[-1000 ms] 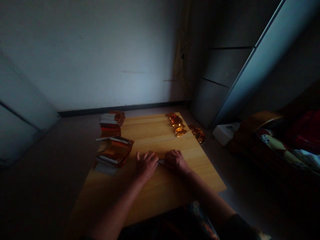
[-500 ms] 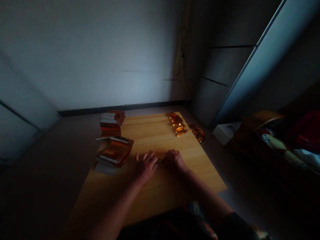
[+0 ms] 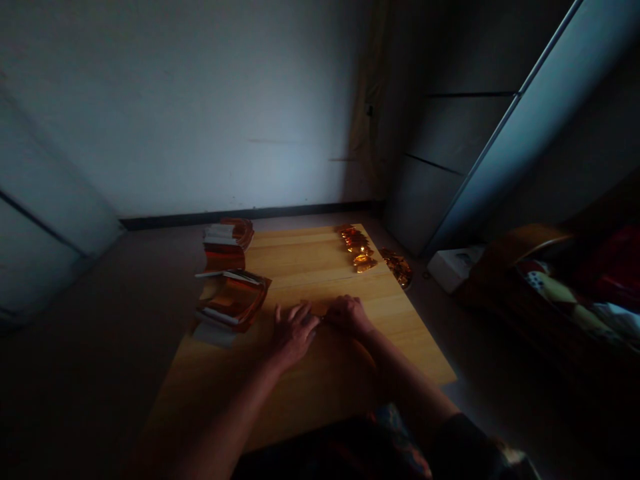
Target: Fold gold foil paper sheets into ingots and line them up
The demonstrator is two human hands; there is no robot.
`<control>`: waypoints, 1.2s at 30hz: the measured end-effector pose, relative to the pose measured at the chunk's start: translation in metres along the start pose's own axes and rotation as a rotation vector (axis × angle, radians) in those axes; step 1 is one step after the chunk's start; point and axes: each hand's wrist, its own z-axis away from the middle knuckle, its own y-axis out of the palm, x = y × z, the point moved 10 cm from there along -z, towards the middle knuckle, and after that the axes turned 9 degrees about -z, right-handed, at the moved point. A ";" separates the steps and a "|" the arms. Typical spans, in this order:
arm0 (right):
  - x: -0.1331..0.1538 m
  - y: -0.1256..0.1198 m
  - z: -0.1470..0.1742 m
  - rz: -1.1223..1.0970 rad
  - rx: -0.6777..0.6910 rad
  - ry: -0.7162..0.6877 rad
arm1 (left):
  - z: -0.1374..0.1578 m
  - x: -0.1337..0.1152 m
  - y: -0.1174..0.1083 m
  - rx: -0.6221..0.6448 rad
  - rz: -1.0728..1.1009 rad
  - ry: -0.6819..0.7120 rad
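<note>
Reaching over the bench (image 3: 295, 257) with left hand (image 3: 294, 331) palm-down, fingers part-spread, right hand (image 3: 349, 315) curled just beside — a sliver (image 3: 321, 319) between them, mostly hidden; cannot tell either grip's closure or hold.

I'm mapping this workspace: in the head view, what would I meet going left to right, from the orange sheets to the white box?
Orange sheets → left hand → right hand → foil heap → white box.
</note>
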 end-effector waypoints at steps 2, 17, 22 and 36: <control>0.000 0.002 -0.002 0.023 0.018 -0.001 | 0.001 0.000 0.002 0.005 0.002 0.003; 0.004 0.004 -0.004 0.051 0.074 0.010 | 0.002 -0.002 0.001 -0.007 -0.022 0.009; 0.000 0.000 -0.002 -0.049 0.043 0.057 | 0.002 -0.002 0.000 0.001 -0.023 0.009; 0.000 -0.002 -0.001 -0.028 -0.001 0.127 | -0.002 0.001 -0.001 0.058 0.007 -0.036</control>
